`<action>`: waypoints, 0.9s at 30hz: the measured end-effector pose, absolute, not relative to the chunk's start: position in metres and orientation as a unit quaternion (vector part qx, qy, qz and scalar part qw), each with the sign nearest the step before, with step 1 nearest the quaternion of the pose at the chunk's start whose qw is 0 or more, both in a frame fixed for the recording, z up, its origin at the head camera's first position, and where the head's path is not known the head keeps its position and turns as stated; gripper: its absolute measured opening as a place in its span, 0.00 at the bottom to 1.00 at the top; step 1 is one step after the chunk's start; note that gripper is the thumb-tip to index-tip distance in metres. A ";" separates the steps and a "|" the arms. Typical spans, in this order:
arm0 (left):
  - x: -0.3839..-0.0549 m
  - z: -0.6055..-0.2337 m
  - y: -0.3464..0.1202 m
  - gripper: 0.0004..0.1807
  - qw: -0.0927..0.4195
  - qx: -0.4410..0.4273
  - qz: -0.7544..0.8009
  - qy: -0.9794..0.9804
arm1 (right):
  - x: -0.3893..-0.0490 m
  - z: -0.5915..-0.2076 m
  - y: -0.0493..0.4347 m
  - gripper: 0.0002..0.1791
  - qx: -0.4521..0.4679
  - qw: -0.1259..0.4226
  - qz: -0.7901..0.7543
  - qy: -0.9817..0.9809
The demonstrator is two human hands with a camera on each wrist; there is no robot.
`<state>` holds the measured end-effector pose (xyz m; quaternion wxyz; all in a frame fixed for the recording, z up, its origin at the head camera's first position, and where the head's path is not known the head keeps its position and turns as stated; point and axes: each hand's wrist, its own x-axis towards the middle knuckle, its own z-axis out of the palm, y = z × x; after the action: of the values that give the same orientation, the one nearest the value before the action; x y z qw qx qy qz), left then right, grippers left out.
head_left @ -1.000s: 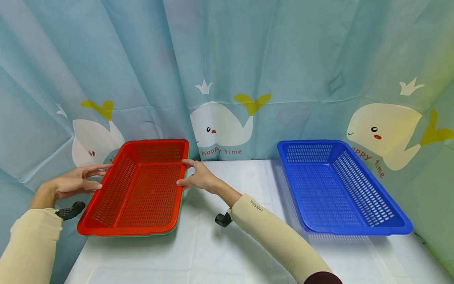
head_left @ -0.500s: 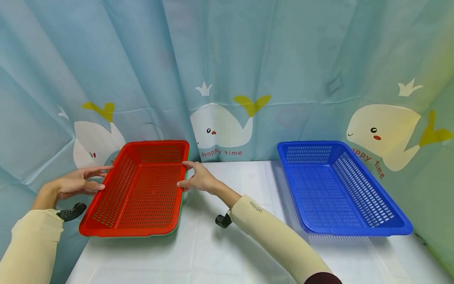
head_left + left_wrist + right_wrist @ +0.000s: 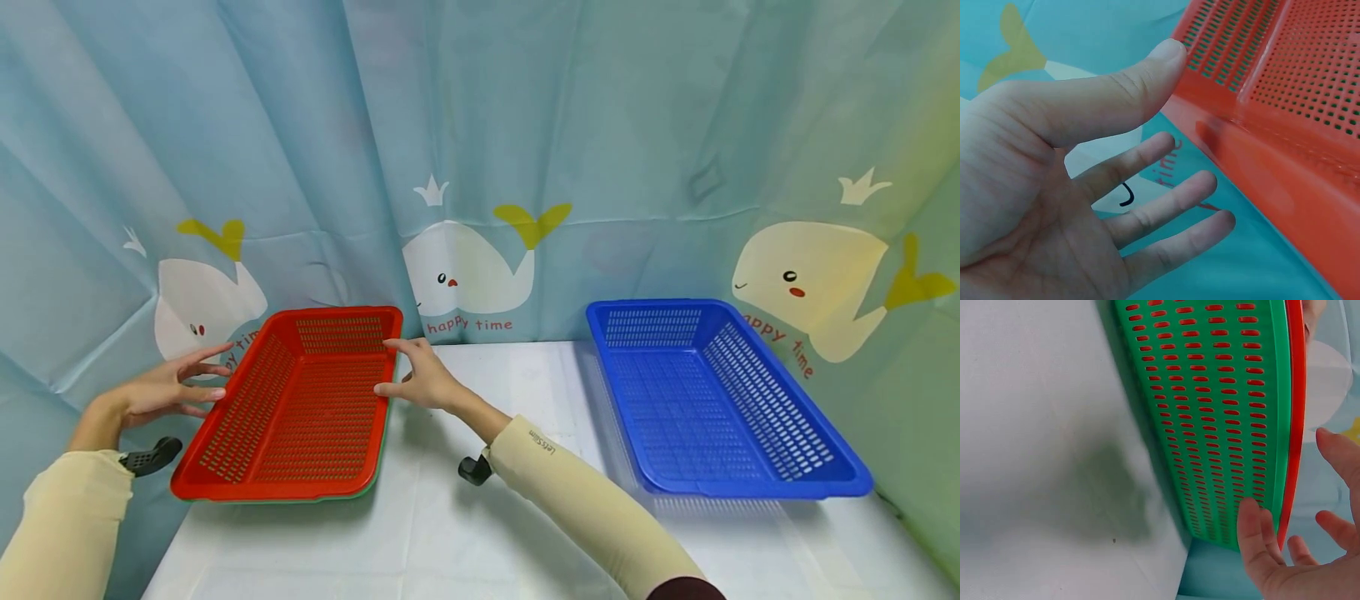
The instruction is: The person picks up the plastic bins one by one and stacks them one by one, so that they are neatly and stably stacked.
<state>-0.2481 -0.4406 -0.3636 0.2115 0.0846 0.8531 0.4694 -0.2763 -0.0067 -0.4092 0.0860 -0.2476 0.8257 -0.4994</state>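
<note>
A red plastic mesh basket sits nested in a green basket, whose slotted side shows below the red rim in the right wrist view. My left hand is beside the left rim, fingers spread and holding nothing. In the left wrist view, the thumb of that left hand overlaps the red rim; whether it touches cannot be told. At the right rim is my right hand, thumb and forefinger parted. The right wrist view shows the right hand with loosely bent fingers around the rim, not pinching it.
A blue mesh basket stands on the right of the white-covered table, apparently over a clear or white one. A pale blue curtain with whale prints hangs close behind.
The nested red basket has dropped slightly, and its far rim sits lower in view. Both hands have loosened from the rims, the left fingers spreading. The blue basket stays put.
</note>
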 end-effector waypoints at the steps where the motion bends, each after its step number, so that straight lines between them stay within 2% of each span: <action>1: -0.248 -0.363 -0.441 0.50 0.212 0.083 0.469 0.853 | -0.276 -0.410 -0.007 0.44 -0.249 0.086 -0.499 0.826; 17: -0.245 -0.372 -0.439 0.48 0.220 0.066 0.477 0.849 | -0.273 -0.418 -0.013 0.43 -0.229 0.093 -0.519 0.818; 27: -0.243 -0.376 -0.440 0.45 0.226 0.066 0.495 0.836 | -0.269 -0.421 -0.015 0.43 -0.219 0.135 -0.577 0.775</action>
<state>-0.2426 -0.4399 -0.3760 0.2255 0.0658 0.8364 0.4952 -0.2686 -0.0152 -0.4213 0.1353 -0.2193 0.7751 -0.5770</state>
